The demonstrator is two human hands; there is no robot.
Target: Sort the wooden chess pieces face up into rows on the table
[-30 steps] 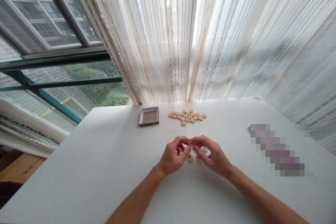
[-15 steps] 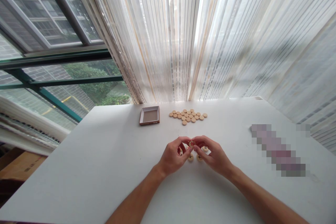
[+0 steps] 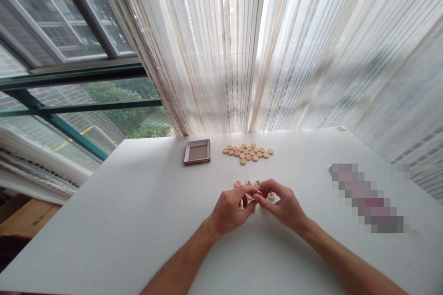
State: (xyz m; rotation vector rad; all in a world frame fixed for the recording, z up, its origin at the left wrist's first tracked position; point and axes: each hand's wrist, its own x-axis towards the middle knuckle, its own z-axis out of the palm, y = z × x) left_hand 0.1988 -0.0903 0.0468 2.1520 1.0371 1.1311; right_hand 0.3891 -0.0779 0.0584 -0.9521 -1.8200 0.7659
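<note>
My left hand (image 3: 231, 209) and my right hand (image 3: 281, 205) meet over a small group of round wooden game pieces (image 3: 248, 183) with red and black characters, face up on the white table (image 3: 138, 221). Both hands are curled, fingertips pinched together around a piece (image 3: 257, 195) between them. Other marked pieces lie just beyond and under the fingers. Farther back lies a cluster of plain tan pieces (image 3: 247, 153), face down and packed close.
A small shallow box (image 3: 197, 152) with a brown rim sits left of the tan cluster. A blurred-out patch (image 3: 367, 198) lies on the table at right. Striped sheer curtains (image 3: 277, 46) hang behind the table; a window (image 3: 69, 55) is at left.
The hands have dropped slightly toward the table. A row of marked pieces now shows just beyond the fingertips, and the red-marked piece held up between the fingers is no longer clearly seen.
</note>
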